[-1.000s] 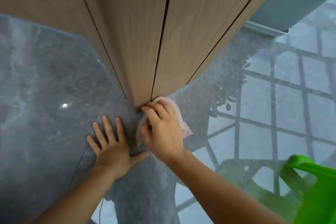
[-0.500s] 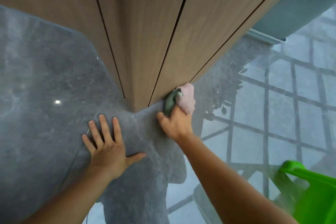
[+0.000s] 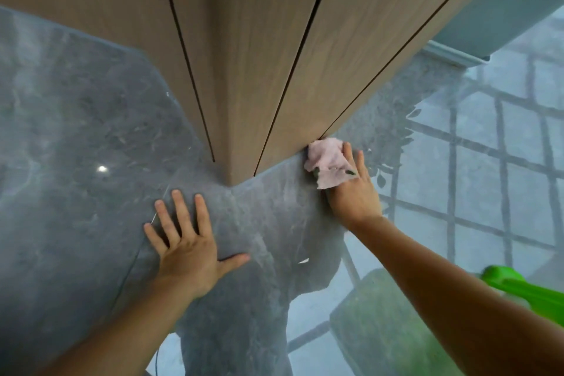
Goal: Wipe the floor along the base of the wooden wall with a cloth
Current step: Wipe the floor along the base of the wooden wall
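Note:
A wooden wall (image 3: 274, 40) with dark vertical grooves forms an outward corner above the glossy grey stone floor (image 3: 76, 146). A pale pink cloth (image 3: 326, 162) with a bit of green showing lies on the floor against the wall's base, to the right of the corner. My right hand (image 3: 354, 192) holds the cloth and presses it down there. Left of the corner, my left hand (image 3: 186, 241) rests flat on the floor with its fingers spread and holds nothing.
A bright green plastic object (image 3: 531, 287) juts in at the lower right. The floor to the right mirrors a window grid and leaves. A pale skirting and wall (image 3: 457, 55) continue past the wood at the upper right.
My right hand has slid the cloth along the base of the wall from the corner to the right. The left hand has stayed planted on the floor.

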